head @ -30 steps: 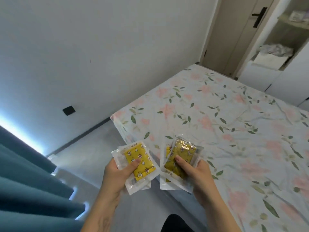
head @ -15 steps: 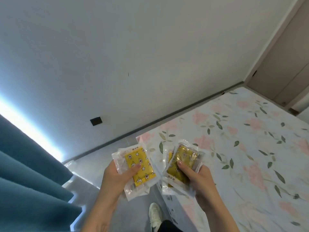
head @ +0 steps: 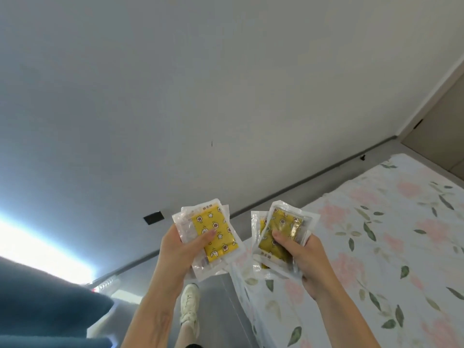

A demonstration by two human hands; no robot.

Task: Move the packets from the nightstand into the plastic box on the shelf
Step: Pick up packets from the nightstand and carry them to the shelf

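Both forearms reach up from the near edge. The left hand (head: 179,247) grips a small stack of yellow packets (head: 213,232), thumb pressed across the front. The right hand (head: 305,257) clamps a second, glare-dulled stack (head: 278,232) the same way. How many packets each stack has cannot be counted. The floral bed (head: 376,247) lies right, a white shoe (head: 189,303) on the floor below, and a teal curtain (head: 45,305) near left.
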